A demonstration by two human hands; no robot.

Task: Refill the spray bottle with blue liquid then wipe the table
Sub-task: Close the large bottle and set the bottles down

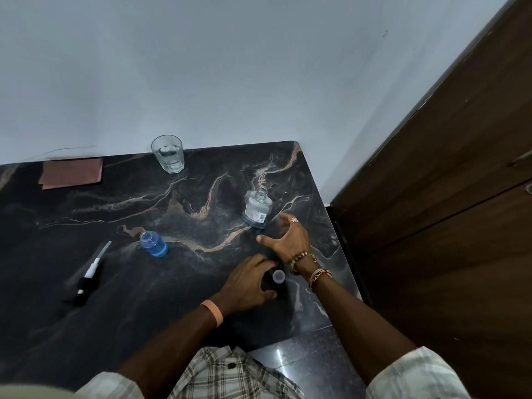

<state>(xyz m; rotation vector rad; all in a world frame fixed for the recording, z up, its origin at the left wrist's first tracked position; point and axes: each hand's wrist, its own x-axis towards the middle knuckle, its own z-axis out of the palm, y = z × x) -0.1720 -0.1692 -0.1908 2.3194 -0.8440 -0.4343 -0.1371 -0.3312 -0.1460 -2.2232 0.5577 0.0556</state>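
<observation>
My left hand (250, 280) sits curled on the surface (201, 203) with a small pale cap (278, 275) at its fingertips. I cannot tell whether it pinches the cap or only touches it. My right hand (289, 239) is spread and empty, just beside the big uncapped bottle (255, 208). The spray bottle (154, 244) stands open to the left, blue inside, so I judge the filling done. Next I should cap the big bottle, refit the sprayer head (87, 276), then fetch the cloth (72, 174). Shadow hides whatever lies under my left palm.
</observation>
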